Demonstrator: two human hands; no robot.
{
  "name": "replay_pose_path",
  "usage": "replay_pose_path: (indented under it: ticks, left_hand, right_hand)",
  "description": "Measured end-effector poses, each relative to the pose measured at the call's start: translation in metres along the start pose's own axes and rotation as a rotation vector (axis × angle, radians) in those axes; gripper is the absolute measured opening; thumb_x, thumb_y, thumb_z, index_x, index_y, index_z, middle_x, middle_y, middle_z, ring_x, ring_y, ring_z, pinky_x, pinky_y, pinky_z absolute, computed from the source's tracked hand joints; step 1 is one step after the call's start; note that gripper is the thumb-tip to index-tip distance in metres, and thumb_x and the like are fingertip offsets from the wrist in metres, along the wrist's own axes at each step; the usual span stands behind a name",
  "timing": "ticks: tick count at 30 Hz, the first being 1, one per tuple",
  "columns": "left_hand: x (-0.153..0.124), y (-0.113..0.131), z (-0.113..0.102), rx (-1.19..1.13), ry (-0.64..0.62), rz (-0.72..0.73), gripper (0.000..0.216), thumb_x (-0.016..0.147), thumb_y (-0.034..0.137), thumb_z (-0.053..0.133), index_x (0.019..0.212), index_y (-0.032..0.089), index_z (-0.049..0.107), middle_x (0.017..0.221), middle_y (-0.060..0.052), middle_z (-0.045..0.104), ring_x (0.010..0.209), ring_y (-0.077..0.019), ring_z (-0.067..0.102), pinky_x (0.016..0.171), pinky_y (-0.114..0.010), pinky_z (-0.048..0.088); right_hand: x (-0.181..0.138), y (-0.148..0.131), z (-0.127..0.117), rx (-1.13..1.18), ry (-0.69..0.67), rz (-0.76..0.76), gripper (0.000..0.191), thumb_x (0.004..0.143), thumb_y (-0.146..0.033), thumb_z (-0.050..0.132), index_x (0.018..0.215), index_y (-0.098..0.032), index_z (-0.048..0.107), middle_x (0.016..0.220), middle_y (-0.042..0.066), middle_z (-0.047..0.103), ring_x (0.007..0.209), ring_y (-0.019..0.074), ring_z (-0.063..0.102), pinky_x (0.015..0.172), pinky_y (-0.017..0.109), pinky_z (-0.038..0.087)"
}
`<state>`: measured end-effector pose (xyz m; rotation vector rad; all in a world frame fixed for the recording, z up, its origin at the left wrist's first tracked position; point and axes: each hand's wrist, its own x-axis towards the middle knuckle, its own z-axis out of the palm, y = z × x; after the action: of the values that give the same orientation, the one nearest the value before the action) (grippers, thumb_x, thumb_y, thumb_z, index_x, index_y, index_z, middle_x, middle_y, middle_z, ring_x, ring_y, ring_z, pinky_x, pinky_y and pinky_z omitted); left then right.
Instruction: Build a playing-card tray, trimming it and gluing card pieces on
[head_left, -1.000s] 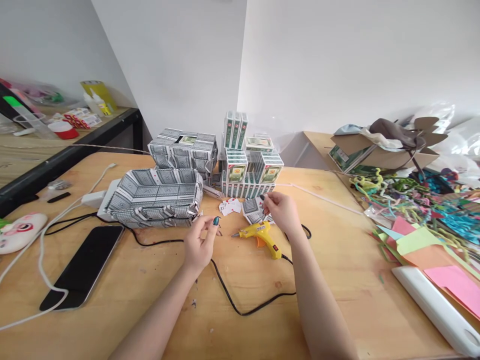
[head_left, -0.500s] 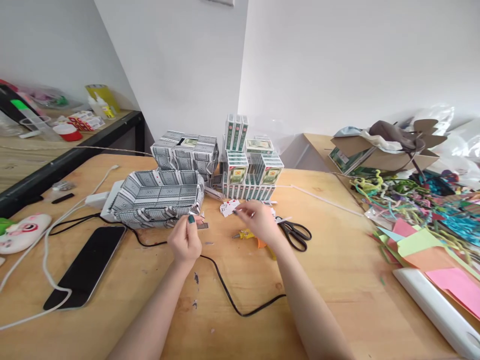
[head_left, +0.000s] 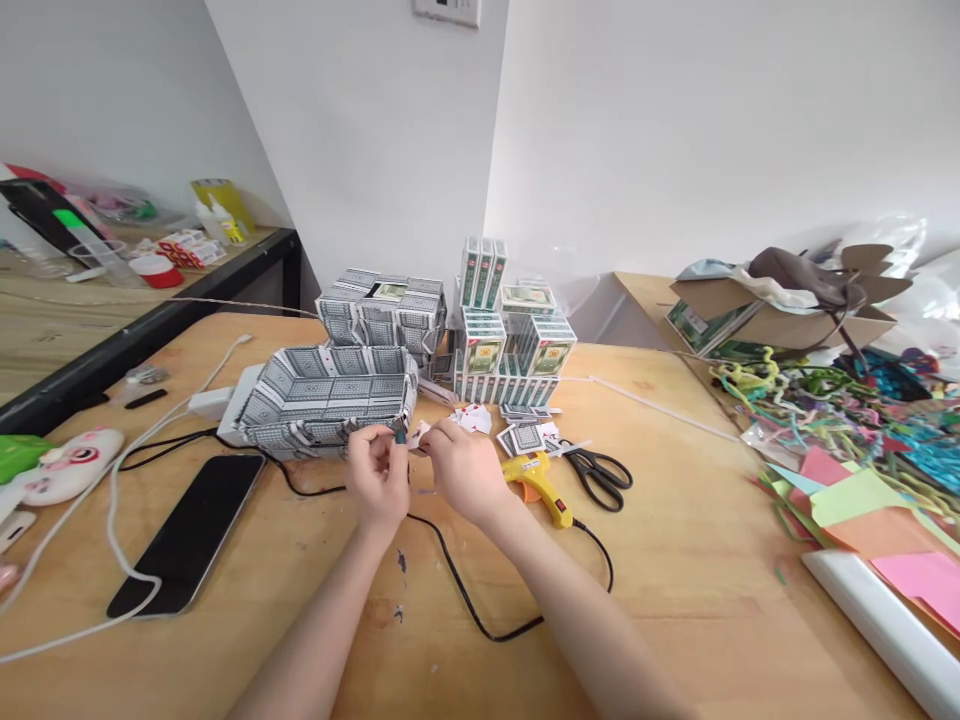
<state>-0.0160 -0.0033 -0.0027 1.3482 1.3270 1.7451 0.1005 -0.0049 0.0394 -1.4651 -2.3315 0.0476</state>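
My left hand (head_left: 379,478) is closed in a pinch by the front corner of an open tray folded from grey-patterned playing cards (head_left: 330,385). What sits between its fingers is too small to make out. Close against it, my right hand (head_left: 466,472) pinches a small white playing card (head_left: 421,436) with red marks, at the left fingertips. Behind the right hand lie loose face-up cards (head_left: 474,418), and patterned cards (head_left: 523,438) are to their right. A yellow glue gun (head_left: 551,492) lies beside the right wrist.
Black scissors (head_left: 600,475) lie right of the glue gun, whose black cord (head_left: 480,625) loops across the table under my forearms. Stacked card boxes (head_left: 499,385) and a covered card structure (head_left: 382,310) stand behind. At left is a phone (head_left: 187,535); at right, coloured paper (head_left: 862,500).
My right hand has moved left from the loose cards to my left hand, with a card in its pinch. The glue gun is now more exposed. The view has shifted slightly.
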Motion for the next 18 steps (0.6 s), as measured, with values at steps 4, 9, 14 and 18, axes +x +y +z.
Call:
replay_pose_path:
  ticks: [4,9,14,18]
  left_hand:
    - [-0.005,0.004,0.004,-0.047,-0.208,-0.116,0.023,0.082,0.032,0.05,0.1,0.02,0.044,0.049,0.009,0.043,0.035,-0.0065,0.042,0.036,-0.017,0.035]
    - [-0.01,0.005,0.012,-0.126,-0.434,-0.299,0.02,0.079,0.034,0.052,0.085,0.016,0.055,0.057,0.003,0.057,0.044,-0.0108,0.055,0.042,-0.022,0.048]
    - [-0.01,-0.005,0.017,-0.013,-0.382,-0.282,0.013,0.075,0.029,0.056,0.075,0.016,0.056,0.062,-0.001,0.064,0.054,-0.0145,0.062,0.051,-0.026,0.053]
    - [-0.008,-0.011,0.014,0.16,-0.295,-0.146,0.011,0.078,0.026,0.053,0.073,0.018,0.056,0.063,-0.001,0.066,0.055,-0.0138,0.062,0.056,-0.024,0.051]
  right_hand:
    - [-0.018,0.002,-0.011,-0.135,0.145,-0.165,0.026,0.089,-0.015,0.034,0.085,-0.017,0.06,0.084,0.006,0.06,0.073,0.0176,0.053,0.056,0.029,0.035]
    - [-0.04,0.015,-0.008,-0.099,0.265,-0.247,0.027,0.091,-0.017,0.031,0.089,-0.016,0.059,0.089,0.008,0.061,0.073,0.0162,0.052,0.064,0.029,0.039]
    - [-0.054,0.036,-0.012,0.025,0.254,0.204,0.022,0.088,-0.036,0.045,0.079,-0.018,0.055,0.08,0.005,0.059,0.074,0.0158,0.054,0.062,0.026,0.04]
    - [-0.067,0.059,-0.019,-0.144,0.014,0.593,0.031,0.079,-0.047,0.055,0.076,-0.016,0.054,0.077,0.011,0.06,0.078,0.0242,0.055,0.065,0.032,0.042]
